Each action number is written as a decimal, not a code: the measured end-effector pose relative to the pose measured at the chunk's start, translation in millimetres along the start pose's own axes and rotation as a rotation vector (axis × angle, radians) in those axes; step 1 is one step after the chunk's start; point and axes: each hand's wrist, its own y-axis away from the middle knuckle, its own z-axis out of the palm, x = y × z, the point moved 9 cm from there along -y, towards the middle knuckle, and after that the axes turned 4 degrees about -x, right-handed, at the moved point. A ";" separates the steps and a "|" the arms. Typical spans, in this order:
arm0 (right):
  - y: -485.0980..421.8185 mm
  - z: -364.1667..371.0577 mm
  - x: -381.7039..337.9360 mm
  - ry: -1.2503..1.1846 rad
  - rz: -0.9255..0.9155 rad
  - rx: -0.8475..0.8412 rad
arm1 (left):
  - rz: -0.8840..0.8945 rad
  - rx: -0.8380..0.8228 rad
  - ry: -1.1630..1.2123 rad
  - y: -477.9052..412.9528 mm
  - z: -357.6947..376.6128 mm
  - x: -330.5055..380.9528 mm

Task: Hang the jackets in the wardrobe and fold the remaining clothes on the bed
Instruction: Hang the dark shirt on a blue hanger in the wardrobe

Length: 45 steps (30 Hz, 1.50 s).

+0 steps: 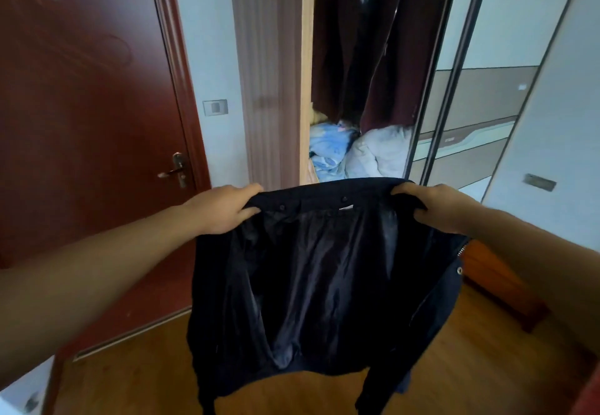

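Before the wardrobe [306, 57], left hand [224, 208], right hand [438, 206] clenched on jacket [318, 268]; label [345, 207] illegible.

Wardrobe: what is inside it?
Dark hanging garments above, blue bedding and white bedding piled below them. The black jacket covers the lower part.

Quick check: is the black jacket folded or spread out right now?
Spread out. The left hand and right hand hold the black jacket by its collar ends, and its lining hangs open toward the camera.
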 end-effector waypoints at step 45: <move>-605.0 -247.6 289.1 -0.464 -0.340 0.356 | -0.688 0.904 1.037 -606.7 -202.6 -102.4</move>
